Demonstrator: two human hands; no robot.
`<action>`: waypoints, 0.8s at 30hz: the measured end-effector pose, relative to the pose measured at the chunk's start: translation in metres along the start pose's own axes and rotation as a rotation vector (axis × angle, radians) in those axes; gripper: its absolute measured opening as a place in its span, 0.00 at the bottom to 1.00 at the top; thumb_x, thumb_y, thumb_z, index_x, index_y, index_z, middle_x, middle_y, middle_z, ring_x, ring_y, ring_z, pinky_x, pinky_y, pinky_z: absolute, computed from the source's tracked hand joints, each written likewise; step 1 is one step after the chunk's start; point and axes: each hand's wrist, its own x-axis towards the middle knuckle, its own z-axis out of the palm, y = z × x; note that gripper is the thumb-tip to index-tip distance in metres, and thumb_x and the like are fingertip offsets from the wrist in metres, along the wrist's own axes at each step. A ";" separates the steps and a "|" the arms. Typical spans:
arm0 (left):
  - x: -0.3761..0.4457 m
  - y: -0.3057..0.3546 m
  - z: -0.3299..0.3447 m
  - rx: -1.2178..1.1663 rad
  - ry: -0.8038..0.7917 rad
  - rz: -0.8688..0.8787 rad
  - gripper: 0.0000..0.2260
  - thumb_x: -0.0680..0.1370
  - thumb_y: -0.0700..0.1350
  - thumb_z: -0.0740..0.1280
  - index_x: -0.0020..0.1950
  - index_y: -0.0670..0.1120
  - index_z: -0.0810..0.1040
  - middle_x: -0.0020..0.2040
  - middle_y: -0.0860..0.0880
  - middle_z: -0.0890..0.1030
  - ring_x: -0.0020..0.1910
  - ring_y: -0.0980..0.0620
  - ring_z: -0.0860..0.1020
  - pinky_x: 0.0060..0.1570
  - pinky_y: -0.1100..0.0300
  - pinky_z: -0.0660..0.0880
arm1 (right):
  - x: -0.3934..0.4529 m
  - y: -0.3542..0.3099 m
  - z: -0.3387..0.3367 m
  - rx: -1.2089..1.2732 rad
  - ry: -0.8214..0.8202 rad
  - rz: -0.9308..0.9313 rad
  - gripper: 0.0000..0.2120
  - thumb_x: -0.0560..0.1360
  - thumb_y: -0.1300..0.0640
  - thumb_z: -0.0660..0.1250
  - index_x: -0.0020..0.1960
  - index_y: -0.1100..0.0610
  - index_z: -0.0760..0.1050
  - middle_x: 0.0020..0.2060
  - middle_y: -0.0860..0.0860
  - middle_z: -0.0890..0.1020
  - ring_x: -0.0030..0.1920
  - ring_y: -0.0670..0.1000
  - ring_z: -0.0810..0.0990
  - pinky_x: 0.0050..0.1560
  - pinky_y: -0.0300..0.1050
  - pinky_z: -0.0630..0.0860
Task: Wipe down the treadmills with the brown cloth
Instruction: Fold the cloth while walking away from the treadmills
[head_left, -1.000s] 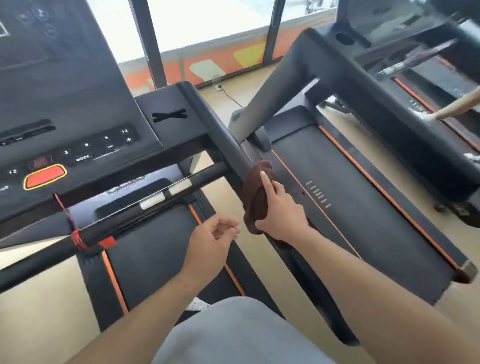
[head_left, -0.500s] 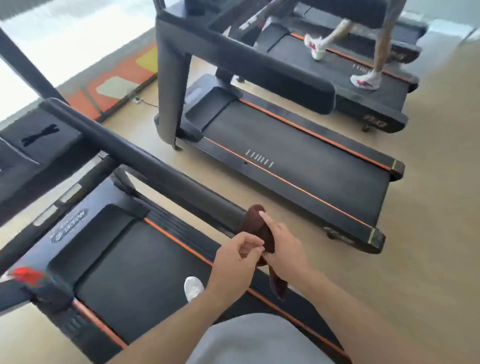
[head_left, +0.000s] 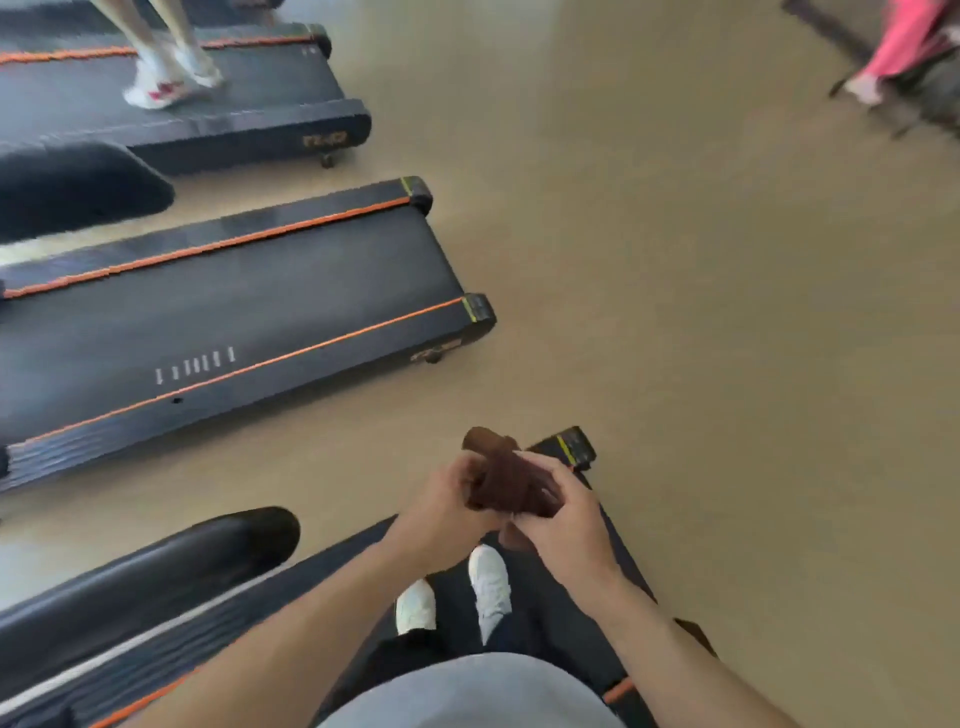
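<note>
Brown terry cloth, bunched into a dark wad, sits between both of my hands above the rear end of the black treadmill deck with orange side stripes that I stand on in white trainers. My left hand curls its fingers into the near side of the wad; my right hand pinches the other side, with a loose tail hanging below the thumb. No surface touches the cloth at this moment. I judge this a refold between wipes, and the risks follow from that: the dangling tail could slip free and drop onto the belt or the tan floor, picking up grit. Working with eyes on the cloth near the deck's back edge, I could misstep off it. A second black treadmill lies just beside, unwiped as far as I can tell.
</note>
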 end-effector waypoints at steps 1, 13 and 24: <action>0.009 0.003 0.009 0.047 -0.009 0.050 0.10 0.67 0.49 0.76 0.45 0.57 0.80 0.45 0.55 0.84 0.46 0.55 0.82 0.49 0.56 0.77 | -0.008 0.004 -0.012 0.079 0.043 0.013 0.29 0.71 0.77 0.70 0.63 0.48 0.79 0.53 0.48 0.87 0.52 0.47 0.86 0.50 0.43 0.83; 0.038 0.102 0.171 0.476 -0.352 0.481 0.07 0.79 0.51 0.68 0.41 0.61 0.78 0.36 0.65 0.79 0.37 0.61 0.76 0.38 0.63 0.70 | -0.108 0.116 -0.162 -0.344 0.907 0.261 0.09 0.71 0.48 0.78 0.50 0.41 0.84 0.39 0.37 0.83 0.45 0.47 0.82 0.48 0.48 0.78; 0.097 0.199 0.351 0.956 -0.424 0.696 0.20 0.77 0.69 0.60 0.44 0.55 0.79 0.41 0.55 0.79 0.41 0.52 0.79 0.41 0.55 0.76 | -0.144 0.200 -0.360 0.107 0.672 0.361 0.20 0.69 0.44 0.79 0.40 0.50 0.68 0.33 0.46 0.79 0.32 0.47 0.74 0.36 0.43 0.72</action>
